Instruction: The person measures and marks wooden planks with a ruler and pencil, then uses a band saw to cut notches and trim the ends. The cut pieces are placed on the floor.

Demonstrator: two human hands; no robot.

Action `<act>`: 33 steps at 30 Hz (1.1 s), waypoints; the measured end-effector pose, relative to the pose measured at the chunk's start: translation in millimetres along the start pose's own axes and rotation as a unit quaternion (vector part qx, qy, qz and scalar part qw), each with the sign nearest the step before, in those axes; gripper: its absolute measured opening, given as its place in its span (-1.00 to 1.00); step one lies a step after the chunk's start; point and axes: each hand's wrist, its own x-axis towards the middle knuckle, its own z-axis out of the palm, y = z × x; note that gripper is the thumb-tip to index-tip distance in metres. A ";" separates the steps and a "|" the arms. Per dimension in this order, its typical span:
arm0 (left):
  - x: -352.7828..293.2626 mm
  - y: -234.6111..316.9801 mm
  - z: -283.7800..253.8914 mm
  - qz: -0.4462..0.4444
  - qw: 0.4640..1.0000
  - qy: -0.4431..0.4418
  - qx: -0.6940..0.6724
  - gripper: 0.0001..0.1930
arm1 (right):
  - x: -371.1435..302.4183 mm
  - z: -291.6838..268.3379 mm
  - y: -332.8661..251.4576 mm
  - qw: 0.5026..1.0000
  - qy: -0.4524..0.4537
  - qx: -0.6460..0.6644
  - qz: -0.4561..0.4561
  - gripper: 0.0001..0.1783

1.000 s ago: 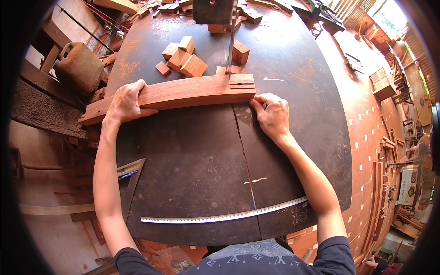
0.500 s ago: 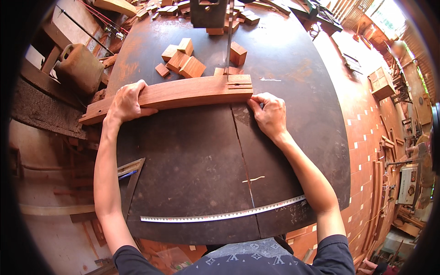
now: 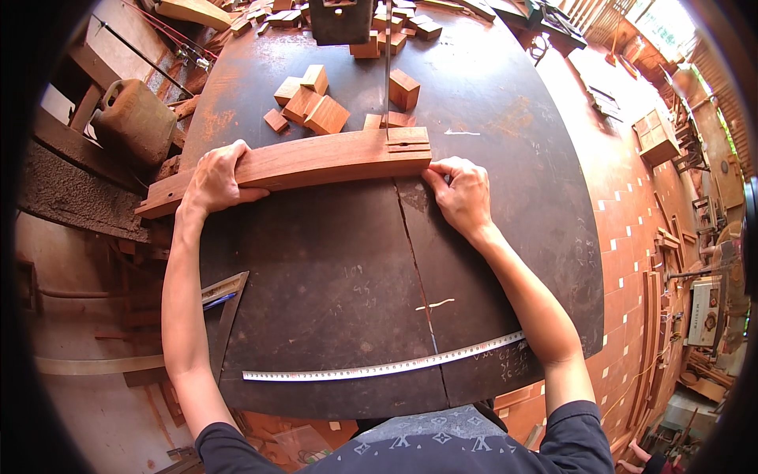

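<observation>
A long reddish-brown wooden beam (image 3: 316, 162) lies across the dark saw table, with slots cut near its right end. The thin upright band saw blade (image 3: 388, 79) meets the beam's far edge just left of those slots. My left hand (image 3: 215, 180) is closed over the beam's left part, the thumb along its near side. My right hand (image 3: 462, 193) is closed, its thumb and curled forefinger pressed to the near corner of the beam's right end. The fingertips are partly hidden there.
Wooden offcuts (image 3: 316, 107) lie beyond the beam, with more at the far edge. The saw's guide block (image 3: 341, 22) hangs above. A measuring tape strip (image 3: 371, 370) runs along the near edge of the table (image 3: 332, 261). A wooden triangle with a pen (image 3: 219, 300) sits left.
The whole view has shifted slightly. Both hands keep their places on the beam, which has barely moved against the blade.
</observation>
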 end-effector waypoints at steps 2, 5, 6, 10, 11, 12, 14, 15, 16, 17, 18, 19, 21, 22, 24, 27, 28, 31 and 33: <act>0.6 0.4 0.2 -0.002 1.000 0.002 0.004 -0.33 | 0.9 -0.3 -1.3 1.000 0.000 0.002 0.005 -0.81; 1.8 -0.3 -0.3 0.008 1.000 0.005 0.013 -0.32 | 2.5 -0.1 -3.5 1.000 0.002 0.005 0.009 -0.80; 2.4 -0.4 -0.5 0.006 1.000 0.005 0.012 -0.32 | 2.8 0.5 -2.9 1.000 0.003 0.004 0.008 -0.80; 5.6 -1.3 -0.1 0.008 1.000 0.006 0.008 -0.33 | 4.0 2.9 0.4 1.000 0.004 0.002 0.013 -0.80; 6.0 -2.7 0.1 0.010 1.000 0.007 0.007 -0.33 | 4.2 3.0 0.0 1.000 0.002 0.003 0.018 -0.80; 6.5 -4.0 0.5 0.008 1.000 0.005 0.005 -0.33 | 4.5 3.1 -0.5 1.000 -0.001 0.004 0.023 -0.79; 7.2 -5.1 0.4 0.004 1.000 0.001 0.004 -0.33 | 4.5 3.4 -1.4 1.000 -0.003 0.004 0.028 -0.79; 7.3 -5.3 0.7 0.004 1.000 0.001 0.005 -0.33 | 4.5 3.2 -1.8 1.000 -0.002 0.003 0.028 -0.79; 7.6 -5.1 0.6 0.004 1.000 0.001 0.007 -0.34 | 4.7 3.0 -2.2 1.000 -0.002 0.002 0.028 -0.79; 8.0 -4.9 0.4 0.004 1.000 0.001 0.009 -0.34 | 4.9 3.0 -2.4 1.000 -0.001 0.001 0.027 -0.79; 8.3 -4.9 -0.1 0.001 1.000 -0.001 0.008 -0.34 | 5.3 3.1 -2.7 1.000 0.000 0.001 0.027 -0.79; 9.2 -4.8 0.3 0.000 1.000 -0.004 0.007 -0.33 | 5.2 2.9 -3.2 1.000 0.001 0.000 0.027 -0.79; 10.5 -4.7 1.8 -0.001 1.000 -0.007 0.005 -0.33 | 4.7 2.3 -5.1 0.999 -0.003 -0.004 0.037 -0.79; 10.1 -4.7 0.6 -0.002 1.000 -0.007 0.004 -0.33 | 5.2 1.9 -6.7 0.999 -0.005 -0.005 0.040 -0.79; 9.6 -4.3 -0.4 -0.001 1.000 -0.004 0.005 -0.33 | 5.1 3.1 -5.6 0.999 -0.001 -0.008 0.040 -0.79; 9.7 -3.6 -0.1 0.002 1.000 0.002 0.007 -0.33 | 5.6 4.2 -5.3 0.999 0.004 -0.012 0.036 -0.79; 9.8 -3.1 -0.4 0.001 1.000 0.001 0.007 -0.33 | 5.5 4.2 -5.1 0.999 0.005 -0.014 0.035 -0.78; 10.2 -1.6 -1.7 -0.003 1.000 -0.003 0.012 -0.33 | 6.3 3.9 -6.1 0.999 0.001 -0.010 0.045 -0.78; 9.7 -1.3 -1.7 -0.006 1.000 -0.005 0.015 -0.33 | 6.7 3.4 -8.6 0.999 -0.002 -0.010 0.051 -0.78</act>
